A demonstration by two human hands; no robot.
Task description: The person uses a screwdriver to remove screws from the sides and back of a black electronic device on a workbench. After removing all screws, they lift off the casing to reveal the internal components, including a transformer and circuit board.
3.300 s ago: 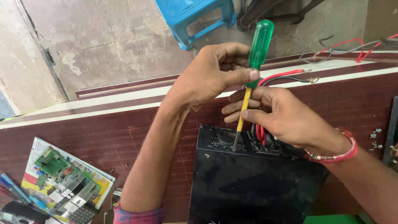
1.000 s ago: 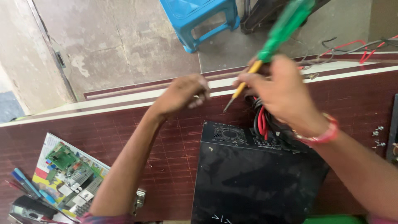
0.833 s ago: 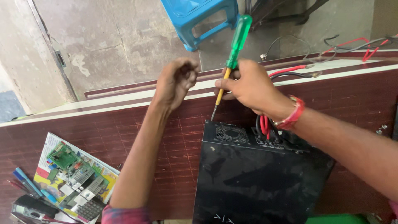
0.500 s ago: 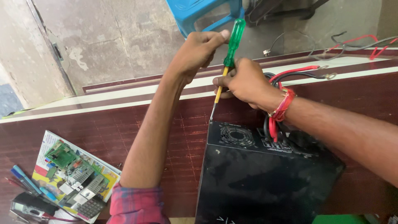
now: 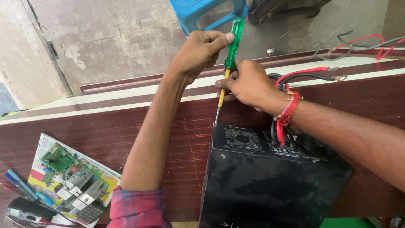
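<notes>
A black metal box (image 5: 270,185) with a round fan grille stands on the dark red table (image 5: 84,126). My left hand (image 5: 198,52) grips the top of the green handle of a screwdriver (image 5: 230,50). Lower down, my right hand (image 5: 247,82) holds the same screwdriver around its yellow shaft. The tool stands nearly upright, its tip at the box's upper left corner. Red and black cables (image 5: 303,74) rise from the back of the box behind my right wrist, which wears a red thread band.
A green circuit board (image 5: 57,154) and other parts lie on a colourful printed sheet (image 5: 71,181) at the lower left, beside blue pens (image 5: 19,183) and a small meter. A blue plastic stool (image 5: 202,12) stands on the concrete floor beyond the table. Loose wires (image 5: 358,42) lie at the far right.
Both hands came back together on the screwdriver. It swung from tilted in my right hand to nearly upright, and its tip dropped onto the box's upper left corner.
</notes>
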